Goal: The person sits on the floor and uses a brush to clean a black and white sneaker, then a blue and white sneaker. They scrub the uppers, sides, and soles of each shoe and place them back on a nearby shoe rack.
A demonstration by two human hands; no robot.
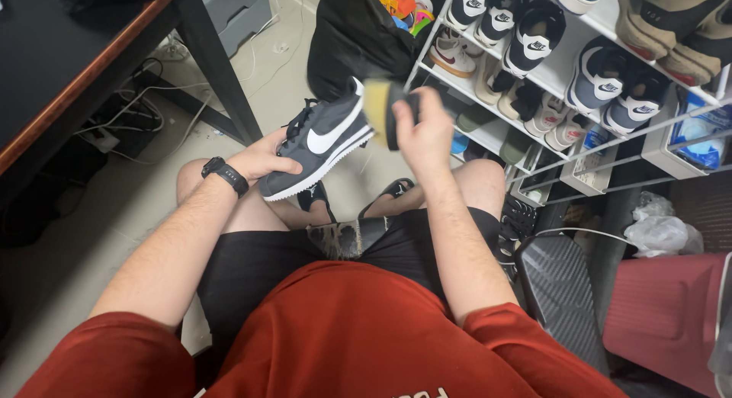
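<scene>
1. Head view: you sit with both forearms extended over your knees. Your left hand (pixel 263 160) is closed around the heel end of a grey sneaker (pixel 320 142) with a white sole, holding it tilted, toe pointing up and away from you.
2. Your right hand (pixel 425 135) is closed on a yellow-and-dark sponge block (pixel 383 107), blurred in the picture. The block sits at the toe end of the sneaker, touching it or just beside it; the blur prevents an exact reading.
3. Step in hand, as judged from this posture: wiping or scrubbing the toe area of the sneaker. A further stroke would call for a firm left-hand grip at the heel, so the shoe does not twist, and for the block's flat face to stay against the upper.
4. Beyond your right hand stands a white wire shoe rack (pixel 568 62). Its tiers hold pairs of sneakers in black, white, grey-blue and tan, toes facing out.
5. Beyond both hands, beside the rack, sits a black bag (pixel 354 36); colourful items show just behind it.
6. To the outside of your left hand, a dark tabletop (pixel 69 55) stands over loose cables on the floor.
</scene>
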